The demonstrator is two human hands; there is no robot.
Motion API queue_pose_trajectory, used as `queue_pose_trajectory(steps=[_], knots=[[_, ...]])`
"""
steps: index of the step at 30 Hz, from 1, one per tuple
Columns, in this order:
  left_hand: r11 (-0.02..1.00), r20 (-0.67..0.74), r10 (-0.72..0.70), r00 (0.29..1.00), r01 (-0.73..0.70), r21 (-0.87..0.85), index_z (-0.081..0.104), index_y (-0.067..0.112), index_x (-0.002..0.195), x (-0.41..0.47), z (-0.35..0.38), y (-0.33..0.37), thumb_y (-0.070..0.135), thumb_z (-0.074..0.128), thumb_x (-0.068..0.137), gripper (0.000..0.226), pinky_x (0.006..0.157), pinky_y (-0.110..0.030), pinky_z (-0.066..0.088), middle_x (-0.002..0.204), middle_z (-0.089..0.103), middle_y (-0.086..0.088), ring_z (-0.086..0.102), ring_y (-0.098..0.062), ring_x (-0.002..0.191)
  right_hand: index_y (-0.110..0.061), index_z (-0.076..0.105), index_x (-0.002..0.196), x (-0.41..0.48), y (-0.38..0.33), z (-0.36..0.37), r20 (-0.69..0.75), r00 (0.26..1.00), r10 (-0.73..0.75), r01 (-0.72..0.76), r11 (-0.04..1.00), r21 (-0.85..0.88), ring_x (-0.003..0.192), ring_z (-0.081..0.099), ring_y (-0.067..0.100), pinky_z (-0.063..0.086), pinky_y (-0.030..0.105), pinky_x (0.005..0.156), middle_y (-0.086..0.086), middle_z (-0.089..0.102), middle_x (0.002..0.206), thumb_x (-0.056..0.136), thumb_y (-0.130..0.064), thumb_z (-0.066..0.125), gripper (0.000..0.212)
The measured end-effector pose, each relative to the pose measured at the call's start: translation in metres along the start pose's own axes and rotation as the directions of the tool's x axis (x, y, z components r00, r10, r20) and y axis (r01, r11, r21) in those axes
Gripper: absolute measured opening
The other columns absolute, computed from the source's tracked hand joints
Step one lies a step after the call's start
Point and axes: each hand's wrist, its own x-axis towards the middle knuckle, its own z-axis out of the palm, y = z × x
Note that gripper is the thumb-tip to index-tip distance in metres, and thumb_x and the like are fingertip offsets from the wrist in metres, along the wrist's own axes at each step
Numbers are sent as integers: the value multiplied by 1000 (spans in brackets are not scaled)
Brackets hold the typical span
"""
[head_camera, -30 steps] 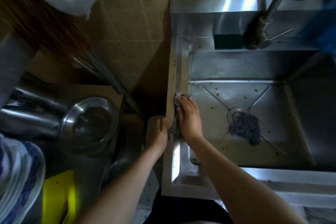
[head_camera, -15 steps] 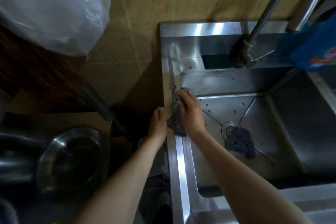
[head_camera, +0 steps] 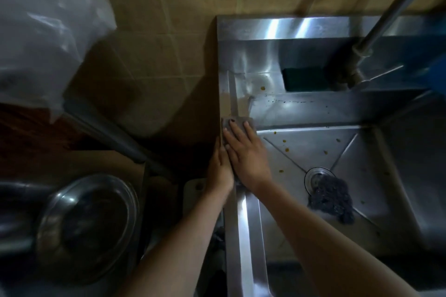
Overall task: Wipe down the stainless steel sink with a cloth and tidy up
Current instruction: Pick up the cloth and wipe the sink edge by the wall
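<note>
The stainless steel sink (head_camera: 243, 219) fills the right half, its basin floor and back ledge dotted with brown spots. A grey cloth (head_camera: 228, 122) lies on the sink's left rim, and my right hand (head_camera: 248, 157) presses flat on it with fingers spread. My left hand (head_camera: 220, 170) rests against the rim's outer left edge, touching the right hand; I cannot tell whether it grips the rim or the cloth's edge.
A dark steel-wool scrubber (head_camera: 331, 199) sits by the drain (head_camera: 316, 176). A green sponge (head_camera: 305, 78) lies on the back ledge beside the faucet (head_camera: 362, 55). Left of the sink are a metal bowl (head_camera: 89, 226), a clear plastic bag (head_camera: 45, 31) and a tiled wall.
My right hand has slid the cloth farther along the left rim toward the back, now flatter on it. The left hand moved up beside it. The view shifted closer.
</note>
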Motion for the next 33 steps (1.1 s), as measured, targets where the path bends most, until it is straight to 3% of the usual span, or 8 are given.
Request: queue_pose_trajectory(steps=[3,9,14,19,25,28,31,33], knots=[[994,38,52,998,-48,-101,28,28,141,-1,0,5,23,25,101,41,106,-23,28,143,33,10,32,-6,132,-27,34,142,12,3,1,-4,1000,-3,3,1000,-3,145,8,23,14,38,114,-3,26,154,98,-30,35,44],[995,122,-42,992,31,96,16,28,145,3,-10,4,30,21,101,45,113,-34,19,153,19,2,21,-16,139,-25,36,142,43,13,1,-12,999,-33,33,999,-5,144,10,25,15,40,116,0,28,153,99,-29,35,43],[975,62,23,998,-36,221,15,26,145,-5,-9,5,30,25,101,46,92,-4,16,151,21,0,20,0,126,-23,39,140,65,19,-1,-25,1000,-15,15,1000,24,144,14,25,18,43,115,0,32,151,98,-31,37,43],[998,70,-17,997,12,66,21,26,145,-6,-6,5,36,24,98,48,111,-37,25,150,27,-3,29,-19,136,-26,41,139,35,12,-2,-12,1000,18,-16,992,122,144,12,20,13,45,114,-4,32,151,97,-31,39,42],[983,21,41,999,-44,179,28,26,143,-4,-5,6,39,22,90,55,99,-14,20,146,35,2,31,-2,123,-22,43,138,3,5,-2,-21,1000,14,-12,995,101,144,15,21,14,34,112,1,35,149,98,-28,42,41],[982,36,81,996,-86,166,25,28,144,-3,-5,6,30,23,100,44,87,5,21,147,32,5,28,5,122,-25,37,141,13,8,-2,5,1000,-12,11,998,65,144,11,21,12,35,114,-1,31,152,99,-29,38,42],[981,57,99,993,-107,160,22,32,144,-5,-6,5,28,22,101,42,94,-4,21,149,27,10,24,9,127,-25,38,141,32,14,-2,3,998,-58,58,998,37,144,13,24,19,42,114,-1,31,151,99,-31,36,42],[967,43,101,994,-108,231,21,36,142,-8,-6,6,31,22,101,41,90,1,18,148,30,10,22,18,119,-27,39,141,48,19,-1,1,998,-66,66,998,23,144,13,24,19,43,112,-3,31,152,98,-34,34,43]])
